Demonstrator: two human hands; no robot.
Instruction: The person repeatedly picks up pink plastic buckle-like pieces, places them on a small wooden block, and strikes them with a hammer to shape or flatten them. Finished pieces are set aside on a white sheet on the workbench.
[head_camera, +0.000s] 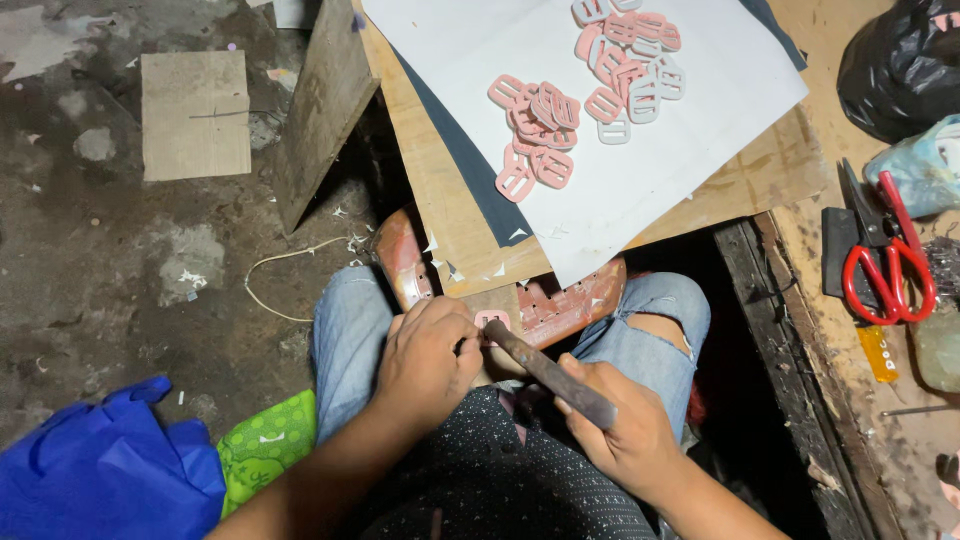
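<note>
Fingers (452, 345) of left hand (428, 362) curl tight around a small pink buckle (492, 320), near centre over the lap. Right hand (625, 435) fingers wrap closed on a dark metal file (550, 372), tip touching the buckle. Far: pink buckle pile (540, 130) on white sheet (690, 130). Red scissors (885, 265) on bench (850, 340), right.
</note>
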